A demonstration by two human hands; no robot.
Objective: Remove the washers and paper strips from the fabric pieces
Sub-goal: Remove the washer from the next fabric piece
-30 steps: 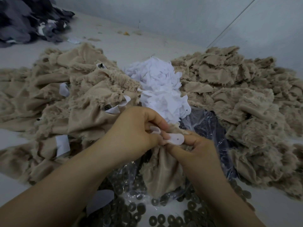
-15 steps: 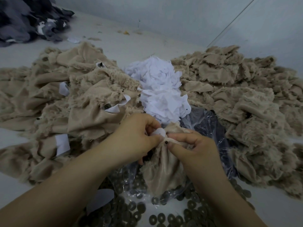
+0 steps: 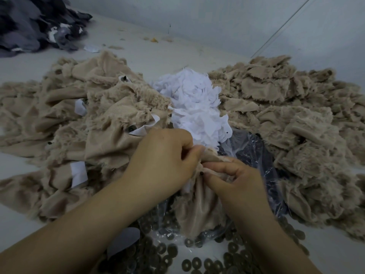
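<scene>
Both hands grip one beige fabric piece [image 3: 199, 204] just above the loose washers [image 3: 197, 262]: left hand [image 3: 166, 157] pinches its top edge, right hand [image 3: 233, 175] curls beside a small dark stud (hard to identify). Pull unevenly and the plush could tear — or a paper strip [image 3: 186, 187] rip.

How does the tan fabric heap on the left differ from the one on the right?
The left heap has white paper strips sticking out of it; the right heap shows none. The left heap's pieces look larger and draped in long folds, while the right heap's are small separate scraps. The left heap lies behind the left hand, the right heap beyond the right hand. Both are the same fuzzy tan cloth.
</scene>
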